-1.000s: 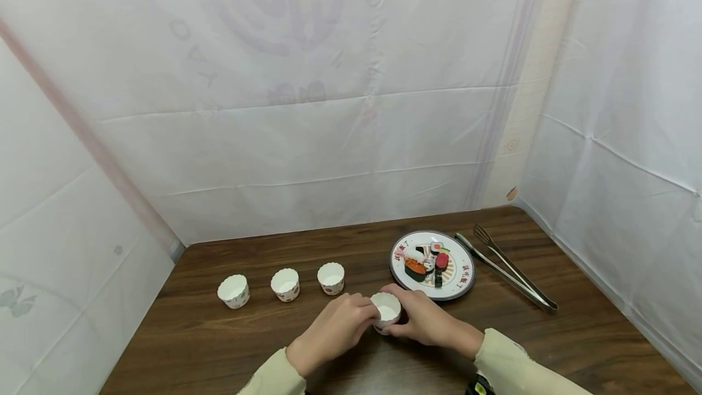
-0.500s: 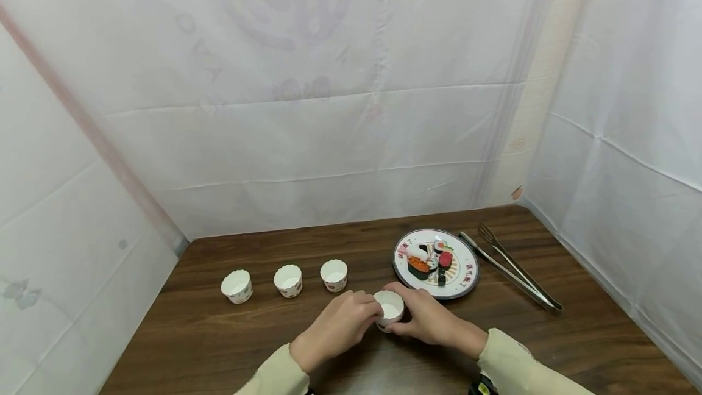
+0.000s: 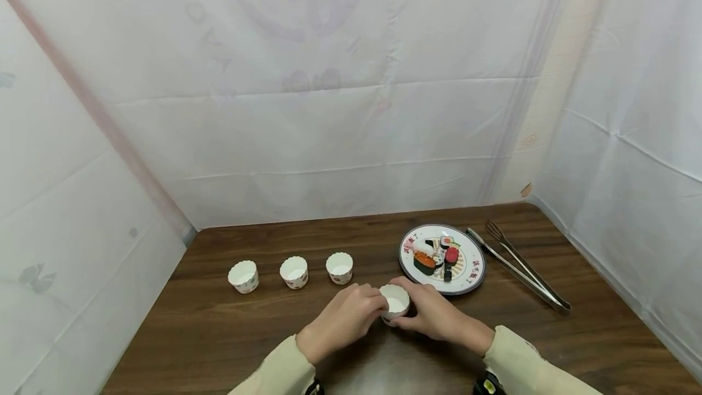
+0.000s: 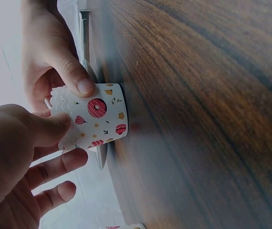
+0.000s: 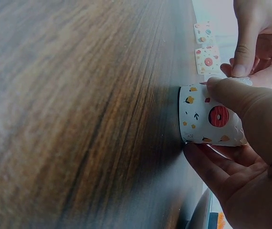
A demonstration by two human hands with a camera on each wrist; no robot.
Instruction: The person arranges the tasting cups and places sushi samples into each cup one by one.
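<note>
Both hands are on one white paper baking cup (image 3: 396, 298) with a scalloped rim, which stands upright on the table. My left hand (image 3: 351, 316) pinches the rim from the left, thumb outside. From the right, my right hand (image 3: 433, 316) holds the wall between thumb and fingers. Printed red doughnuts and small yellow shapes show on the paper cup (image 4: 97, 109) in the left wrist view. In the right wrist view, the thumb of the right hand (image 5: 255, 138) lies across the cup's side and the fingers sit low by its base.
Three similar paper cups, a left one (image 3: 244, 277), a middle one (image 3: 294, 272) and a right one (image 3: 340, 267), stand in a row. A round plate (image 3: 473, 261) with several sushi pieces (image 3: 425, 261) lies behind the right hand. Metal tongs (image 3: 518, 270) lie right of it.
The head view has tilted and shifted slightly, so everything appears a little higher and further right. Both hands keep their hold on the same cup, and the other things stay in place.
</note>
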